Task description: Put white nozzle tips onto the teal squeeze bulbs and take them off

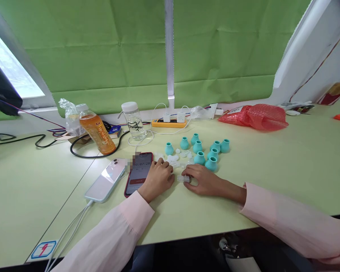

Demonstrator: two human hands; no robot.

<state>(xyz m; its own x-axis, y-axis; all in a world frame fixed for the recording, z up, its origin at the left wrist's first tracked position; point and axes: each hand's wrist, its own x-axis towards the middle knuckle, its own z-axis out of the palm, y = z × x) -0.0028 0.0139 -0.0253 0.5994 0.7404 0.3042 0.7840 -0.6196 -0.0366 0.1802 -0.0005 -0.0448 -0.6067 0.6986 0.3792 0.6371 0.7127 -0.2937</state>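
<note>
1. Pink sleeves (102, 236) cross the near edge of the table (272, 166).
2. Right hand (202, 180): thumb and fingers pinch a clear cylinder (182, 178).
3. Left hand (158, 178): fingers curled, left of the cylinder, beside a phone (134, 177); whether they grip anything, I cannot tell.
4. Translucent pieces (173, 158) lie just beyond; teal pots (199, 158) stand farther, mostly right.

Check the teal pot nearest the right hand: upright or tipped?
Upright: the pot stands wide body down, its narrower neck and open rim facing up, just beyond the right hand.
</note>
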